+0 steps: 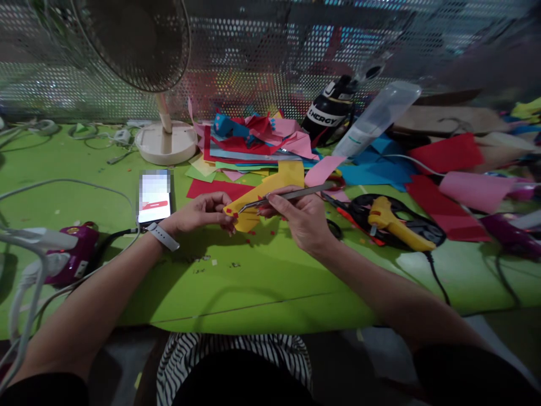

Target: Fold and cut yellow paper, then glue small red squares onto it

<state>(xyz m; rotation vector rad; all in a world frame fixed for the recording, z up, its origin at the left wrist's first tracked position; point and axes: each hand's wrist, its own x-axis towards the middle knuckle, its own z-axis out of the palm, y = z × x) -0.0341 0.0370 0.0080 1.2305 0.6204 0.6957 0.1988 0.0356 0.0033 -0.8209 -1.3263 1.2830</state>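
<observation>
My left hand [203, 213] pinches the near end of a yellow paper piece [270, 189] that carries small red dots. My right hand [301, 217] is closed around metal tweezers [291, 194], whose curved tip points left onto the yellow paper near my left fingers. Tiny red paper bits [270, 232] lie on the green table [262, 276] under both hands. A grey watch band sits on my left wrist.
A phone [155, 197] lies left of my hands. A fan base [166, 142] stands behind it. Coloured paper sheets [253, 144] pile up at the back. A yellow glue gun [395, 223] rests on a black mat at the right. A purple device [78, 251] and white cables sit far left.
</observation>
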